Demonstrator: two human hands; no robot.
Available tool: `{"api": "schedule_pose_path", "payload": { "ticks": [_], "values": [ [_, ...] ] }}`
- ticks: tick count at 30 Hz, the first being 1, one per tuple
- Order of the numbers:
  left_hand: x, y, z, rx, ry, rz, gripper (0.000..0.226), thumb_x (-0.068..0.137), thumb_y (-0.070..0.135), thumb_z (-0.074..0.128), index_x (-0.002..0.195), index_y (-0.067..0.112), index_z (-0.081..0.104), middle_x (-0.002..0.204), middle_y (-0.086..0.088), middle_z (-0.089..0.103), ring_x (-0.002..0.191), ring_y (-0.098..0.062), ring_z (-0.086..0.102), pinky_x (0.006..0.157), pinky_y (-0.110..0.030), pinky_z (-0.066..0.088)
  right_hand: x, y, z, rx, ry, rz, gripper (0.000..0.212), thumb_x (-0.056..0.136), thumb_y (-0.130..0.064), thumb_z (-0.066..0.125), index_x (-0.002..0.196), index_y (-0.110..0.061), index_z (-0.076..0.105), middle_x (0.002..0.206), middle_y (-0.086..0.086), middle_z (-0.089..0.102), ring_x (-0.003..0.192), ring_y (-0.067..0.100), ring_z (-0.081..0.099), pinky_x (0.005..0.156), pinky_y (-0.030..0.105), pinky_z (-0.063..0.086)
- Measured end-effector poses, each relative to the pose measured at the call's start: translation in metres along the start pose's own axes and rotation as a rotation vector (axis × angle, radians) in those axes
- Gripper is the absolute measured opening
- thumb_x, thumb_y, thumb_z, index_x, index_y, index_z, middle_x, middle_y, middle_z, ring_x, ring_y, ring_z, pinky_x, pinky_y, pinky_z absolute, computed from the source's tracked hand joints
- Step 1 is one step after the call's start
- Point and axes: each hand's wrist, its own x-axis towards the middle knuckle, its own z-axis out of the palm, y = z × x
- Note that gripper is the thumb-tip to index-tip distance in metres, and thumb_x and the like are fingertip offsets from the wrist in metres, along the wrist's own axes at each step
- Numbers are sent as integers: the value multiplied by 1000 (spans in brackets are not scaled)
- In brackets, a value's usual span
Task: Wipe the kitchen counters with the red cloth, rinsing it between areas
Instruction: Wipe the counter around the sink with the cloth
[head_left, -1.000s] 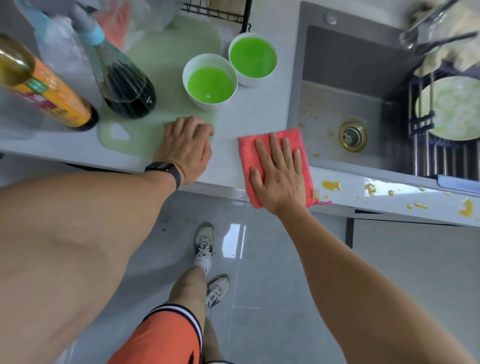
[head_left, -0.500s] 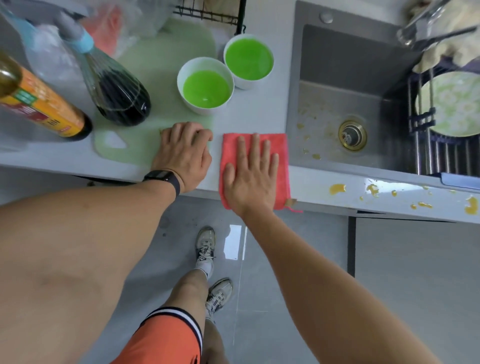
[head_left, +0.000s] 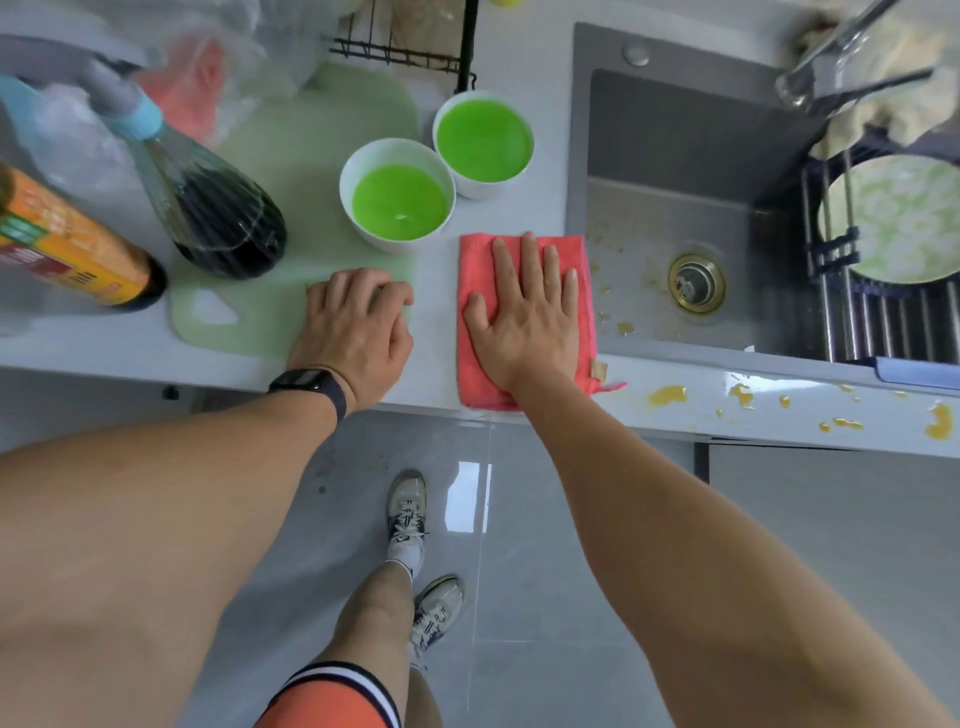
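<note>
So you're looking at two white bowls of bright green liquid, one (head_left: 399, 195) just past your left hand's fingertips and the other (head_left: 484, 141) a bit further back toward your right. Two bottles are sitting off to the left of your left hand: a dark one with a blue cap (head_left: 208, 200) and an orange-labelled one (head_left: 67, 244). There's one red cloth (head_left: 524, 319), and one pale green cutting board (head_left: 291, 218).

Your right hand (head_left: 524, 317) is lying flat on the red cloth, fingers straight and spread a little, pressing it onto the counter (head_left: 441, 332) and not gripping it. The cloth is sitting right at the counter's front edge, with the sink (head_left: 675, 208) just to the right of that hand. Yellow spills (head_left: 667, 395) are dotting the counter edge further right.

Your left hand (head_left: 358, 325) is resting on the near corner of the cutting board, fingers loosely curled under and grasping nothing, with a dark watch (head_left: 311, 387) on the wrist.
</note>
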Motion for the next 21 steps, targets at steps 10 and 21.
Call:
{"api": "schedule_pose_path", "payload": {
  "ticks": [10,21],
  "values": [
    [-4,4,0,108,30,29,33,85,23,47,114,17,60,114,-10,54,99,-36,48,83,-48,38,-30,24,-2,-13,-24,-117,67,105,-57,18,166,-32,8,174,3,1,160,26,0,129,47,-3],
    [35,136,10,38,-178,71,26,78,13,52,101,19,63,107,-6,60,102,-36,54,86,-46,37,-71,122,-8,-10,-28,-125,65,106,-60,26,165,-34,14,174,-1,6,160,24,1,128,43,-9]
  ]
}}
